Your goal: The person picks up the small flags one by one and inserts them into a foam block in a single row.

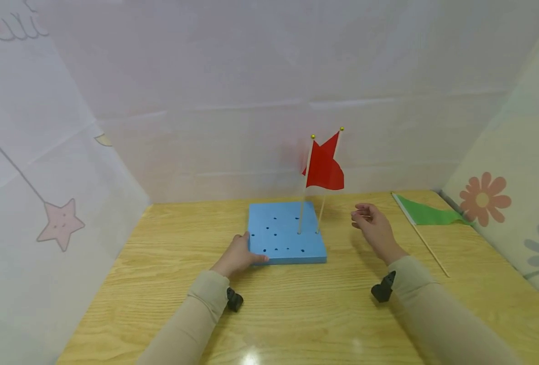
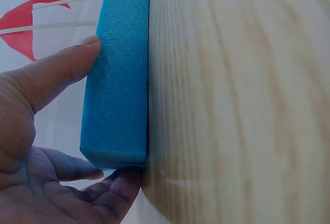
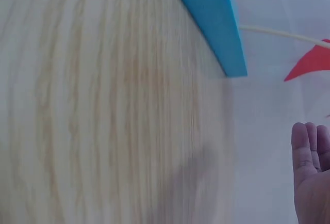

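A flat blue foam block [image 1: 284, 210], dotted with several small holes, lies on the table. My left hand [image 1: 236, 255] holds its near left corner. In the left wrist view the thumb [image 2: 72, 64] presses on the block's upper edge, and the fingers rest along its side near the table. Two red flags on thin sticks stand in holes at the block's right side: a front flag [image 1: 321, 167] partly hides the rear flag [image 1: 331, 146]. To the right of the block, my right hand [image 1: 376, 230] hovers above the table, fingers loosely bent and holding nothing.
A green flag [image 1: 424, 210] on a thin stick lies on the wooden table [image 1: 169, 284] at the right, beyond my right hand. Pale printed sheets [image 1: 233, 142] enclose the table at the back and both sides.
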Demonstrator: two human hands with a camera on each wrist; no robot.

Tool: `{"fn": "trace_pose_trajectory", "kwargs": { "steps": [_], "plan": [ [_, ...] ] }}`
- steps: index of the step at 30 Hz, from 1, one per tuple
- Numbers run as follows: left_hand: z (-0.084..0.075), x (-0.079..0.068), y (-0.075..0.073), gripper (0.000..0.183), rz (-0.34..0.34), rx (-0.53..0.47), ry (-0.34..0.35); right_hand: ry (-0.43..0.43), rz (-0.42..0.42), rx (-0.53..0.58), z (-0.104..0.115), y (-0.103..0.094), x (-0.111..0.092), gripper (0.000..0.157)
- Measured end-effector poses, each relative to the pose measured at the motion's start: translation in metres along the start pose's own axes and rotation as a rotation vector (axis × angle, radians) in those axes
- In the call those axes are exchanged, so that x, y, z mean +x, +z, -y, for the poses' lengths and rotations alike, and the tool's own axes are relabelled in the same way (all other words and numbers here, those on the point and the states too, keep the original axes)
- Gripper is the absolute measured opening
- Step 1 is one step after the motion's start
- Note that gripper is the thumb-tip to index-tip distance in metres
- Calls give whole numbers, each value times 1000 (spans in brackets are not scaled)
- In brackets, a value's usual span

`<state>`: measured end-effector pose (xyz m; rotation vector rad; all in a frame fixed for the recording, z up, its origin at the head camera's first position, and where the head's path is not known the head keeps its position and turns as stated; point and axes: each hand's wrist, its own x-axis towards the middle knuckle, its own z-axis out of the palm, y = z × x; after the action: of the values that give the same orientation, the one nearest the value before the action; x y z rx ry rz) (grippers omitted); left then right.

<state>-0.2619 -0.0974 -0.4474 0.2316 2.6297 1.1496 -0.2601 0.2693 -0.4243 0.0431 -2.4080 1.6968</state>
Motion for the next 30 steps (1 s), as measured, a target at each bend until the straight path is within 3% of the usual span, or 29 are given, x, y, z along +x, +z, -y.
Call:
{"fn": "trace_pose_trajectory", "kwargs": {
  "steps": [20, 30],
  "plan": [
    [-4, -2, -1, 105, 2, 8, -6, 32, -54, -179, -23, -52, -8, 54],
    [-4, -2, -1, 104, 3, 5, -7, 108, -86, -320, -34, -82, -9, 58]
  ]
}}
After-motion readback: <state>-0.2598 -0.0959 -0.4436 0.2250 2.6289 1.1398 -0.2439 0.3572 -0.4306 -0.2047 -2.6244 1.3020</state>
